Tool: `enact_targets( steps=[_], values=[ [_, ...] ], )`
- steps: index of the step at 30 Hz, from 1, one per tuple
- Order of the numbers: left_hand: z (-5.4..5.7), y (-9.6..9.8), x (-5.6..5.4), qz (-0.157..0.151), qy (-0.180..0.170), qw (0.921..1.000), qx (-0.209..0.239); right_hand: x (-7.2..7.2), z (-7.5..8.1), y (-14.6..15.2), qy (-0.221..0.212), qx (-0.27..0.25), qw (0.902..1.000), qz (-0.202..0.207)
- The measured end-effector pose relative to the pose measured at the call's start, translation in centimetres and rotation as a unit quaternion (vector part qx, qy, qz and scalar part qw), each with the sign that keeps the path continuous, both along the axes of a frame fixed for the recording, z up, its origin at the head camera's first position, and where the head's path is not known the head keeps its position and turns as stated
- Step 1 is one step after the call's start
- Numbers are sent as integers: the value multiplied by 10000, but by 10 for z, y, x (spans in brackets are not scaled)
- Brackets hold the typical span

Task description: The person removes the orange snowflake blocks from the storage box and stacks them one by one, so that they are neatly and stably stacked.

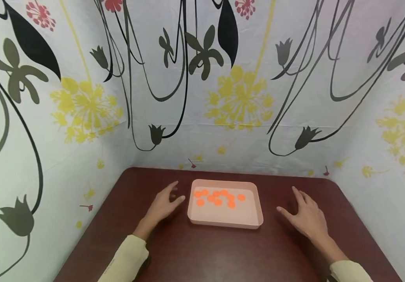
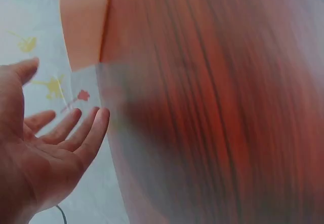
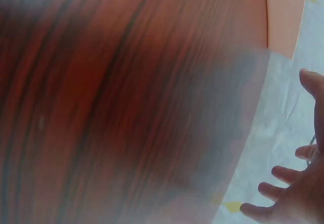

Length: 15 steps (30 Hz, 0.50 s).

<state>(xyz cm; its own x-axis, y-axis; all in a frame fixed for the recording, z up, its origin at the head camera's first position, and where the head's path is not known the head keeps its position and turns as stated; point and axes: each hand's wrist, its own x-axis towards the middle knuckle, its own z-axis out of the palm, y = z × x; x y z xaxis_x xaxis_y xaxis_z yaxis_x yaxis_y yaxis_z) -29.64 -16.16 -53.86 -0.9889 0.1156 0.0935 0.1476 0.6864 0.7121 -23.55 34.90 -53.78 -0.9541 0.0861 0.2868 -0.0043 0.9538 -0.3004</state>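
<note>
Nearest are the pale cuffs of the left sleeve [image 1: 126, 254] and the right sleeve [image 1: 350, 271], above the dark reddish-brown, wood-grained counter [image 1: 230, 250]. Beyond the cuffs, the left hand [image 1: 161, 203] is released, fingers parted and loosely bent, with its thumb just beside the tray's left wall. The right hand [image 1: 309, 221] is released too, fingers spread and thumb pointing inward, a little farther off on the other side. Neither touches anything.

Between them, the shallow pink rectangular tray [image 1: 223, 224] sits flat on the counter, its corners rounded and its low walls smooth in both wrist views. It looks like thin moulded plastic: probably light, fairly stiff along the rim, and perhaps a bit slick. The two short side walls seem the best places to take hold, a hand on each, thumbs over the rim and fingertips under the edge, squeezing gently so that the walls do not bow.

Farther back on the tray's floor lies a loose scatter of orange discs [image 1: 211, 198], some overlapping. They seem thin and light, and would likely slide if the tray were tipped; whether they are soft or rigid I cannot tell. Singly, each would suit a fingertip pinch at its edge.

Behind the counter hangs creased, flower-printed cloth [image 1: 174, 117].
</note>
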Motion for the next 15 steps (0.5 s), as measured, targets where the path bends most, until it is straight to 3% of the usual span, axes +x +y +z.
enact_targets(
  steps=[8, 15],
  values=[
    [0, 20, -1, 235, -362, 9966, 696, -4, 4, -19, 135, -276, 9994, 163],
    [-5, 33, 0, 231, -786, 9907, 1087, -3, 2, -34, 429, -673, 9944, 698]
  ],
)
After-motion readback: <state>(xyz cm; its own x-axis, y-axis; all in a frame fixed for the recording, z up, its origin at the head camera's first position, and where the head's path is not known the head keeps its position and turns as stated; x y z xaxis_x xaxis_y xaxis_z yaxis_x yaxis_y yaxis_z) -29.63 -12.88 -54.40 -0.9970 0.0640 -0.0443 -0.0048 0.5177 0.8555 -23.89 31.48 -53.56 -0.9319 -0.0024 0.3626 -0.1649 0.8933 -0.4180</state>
